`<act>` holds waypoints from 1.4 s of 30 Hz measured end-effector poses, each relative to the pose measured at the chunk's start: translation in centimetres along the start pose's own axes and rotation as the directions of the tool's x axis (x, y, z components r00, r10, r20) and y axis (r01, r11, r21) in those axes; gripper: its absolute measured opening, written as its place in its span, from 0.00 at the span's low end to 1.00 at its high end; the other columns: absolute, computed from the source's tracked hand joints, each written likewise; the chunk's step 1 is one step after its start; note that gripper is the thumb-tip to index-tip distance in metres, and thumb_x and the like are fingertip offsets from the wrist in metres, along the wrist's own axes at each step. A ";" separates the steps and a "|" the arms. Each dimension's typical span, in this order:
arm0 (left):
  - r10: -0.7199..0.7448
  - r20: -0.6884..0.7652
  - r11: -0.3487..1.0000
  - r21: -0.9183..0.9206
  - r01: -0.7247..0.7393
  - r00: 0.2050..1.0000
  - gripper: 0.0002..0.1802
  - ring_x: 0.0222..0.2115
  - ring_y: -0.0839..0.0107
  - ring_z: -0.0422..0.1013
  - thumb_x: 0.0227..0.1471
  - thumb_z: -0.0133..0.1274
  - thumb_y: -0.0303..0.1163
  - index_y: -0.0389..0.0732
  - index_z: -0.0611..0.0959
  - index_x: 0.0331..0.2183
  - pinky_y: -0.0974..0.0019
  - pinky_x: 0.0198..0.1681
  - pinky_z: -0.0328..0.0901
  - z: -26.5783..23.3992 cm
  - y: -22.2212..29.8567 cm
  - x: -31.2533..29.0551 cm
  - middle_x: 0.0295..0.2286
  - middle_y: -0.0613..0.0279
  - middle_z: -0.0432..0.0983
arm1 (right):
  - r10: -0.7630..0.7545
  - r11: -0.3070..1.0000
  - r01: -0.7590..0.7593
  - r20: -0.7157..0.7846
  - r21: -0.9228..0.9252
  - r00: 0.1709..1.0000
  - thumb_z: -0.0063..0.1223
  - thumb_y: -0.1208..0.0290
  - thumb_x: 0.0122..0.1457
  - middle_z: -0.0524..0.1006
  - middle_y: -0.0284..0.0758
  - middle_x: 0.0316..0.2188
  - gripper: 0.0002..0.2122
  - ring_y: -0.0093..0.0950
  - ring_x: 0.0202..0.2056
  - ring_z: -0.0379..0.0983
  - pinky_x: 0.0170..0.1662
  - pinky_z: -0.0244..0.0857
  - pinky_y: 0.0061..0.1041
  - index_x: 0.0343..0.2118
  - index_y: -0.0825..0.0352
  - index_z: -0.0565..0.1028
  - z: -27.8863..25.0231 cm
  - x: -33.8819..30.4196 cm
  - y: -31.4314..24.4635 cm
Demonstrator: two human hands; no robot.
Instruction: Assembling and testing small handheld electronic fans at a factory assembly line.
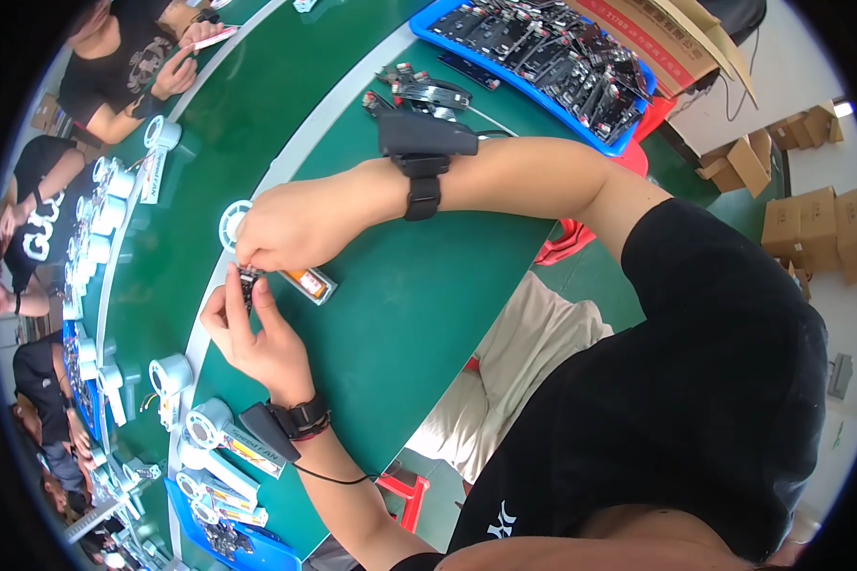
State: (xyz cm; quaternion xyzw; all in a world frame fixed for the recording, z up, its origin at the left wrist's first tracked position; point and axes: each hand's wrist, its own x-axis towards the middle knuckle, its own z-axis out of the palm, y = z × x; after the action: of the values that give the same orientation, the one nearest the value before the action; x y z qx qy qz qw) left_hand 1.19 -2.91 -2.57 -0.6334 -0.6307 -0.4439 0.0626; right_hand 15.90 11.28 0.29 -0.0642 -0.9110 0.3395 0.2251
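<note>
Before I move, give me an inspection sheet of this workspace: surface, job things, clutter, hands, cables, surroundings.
Surface: green table, parts lying on it.
Job things: small dark board between the hands; white fan, partly hidden under the right hand.
Clutter: blue tray heaped with dark parts; loose parts beside it; more fans near the left forearm.
Hands: left hand pinches the board; right fingertips meet its upper end, grip unclear.
Cables: black cable from the left wrist unit.
Surroundings: co-workers at picture left, brown boxes at right.
</note>
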 end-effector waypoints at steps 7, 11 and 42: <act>0.060 -0.044 0.993 0.100 -0.055 0.997 0.22 0.34 0.61 0.70 0.49 0.64 0.23 0.43 0.84 0.48 0.61 0.36 0.66 0.3 0.2 -0.1 0.36 0.56 0.72 | 0.169 0.957 -0.201 0.159 0.210 0.973 0.49 0.70 0.59 0.71 0.39 0.17 0.10 0.28 0.20 0.66 0.26 0.60 0.32 0.25 0.72 0.74 -0.7 0.1 -0.5; 0.081 -0.076 0.987 0.145 -0.069 0.994 0.22 0.33 0.61 0.69 0.47 0.65 0.24 0.44 0.85 0.47 0.60 0.36 0.64 0.1 0.4 -0.2 0.35 0.57 0.73 | 0.232 0.931 -0.269 0.172 0.245 0.958 0.50 0.69 0.59 0.70 0.36 0.16 0.10 0.23 0.21 0.64 0.25 0.59 0.29 0.27 0.72 0.75 -0.9 -0.1 -2.2; -0.065 -0.094 0.985 -0.168 0.049 0.994 0.15 0.32 0.57 0.73 0.51 0.61 0.33 0.40 0.83 0.41 0.58 0.37 0.64 0.0 -2.0 -0.8 0.33 0.59 0.76 | 0.249 0.439 -0.220 -0.117 -0.871 0.961 0.59 0.66 0.49 0.70 0.51 0.54 0.28 0.50 0.46 0.75 0.50 0.69 0.44 0.57 0.54 0.71 2.6 29.2 10.4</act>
State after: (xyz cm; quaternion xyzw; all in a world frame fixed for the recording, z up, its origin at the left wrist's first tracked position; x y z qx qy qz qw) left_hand -0.43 -3.12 -4.02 -0.5955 -0.6057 -0.5269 0.0283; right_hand -11.66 25.57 2.56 -0.2906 -0.9405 -0.1460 0.0983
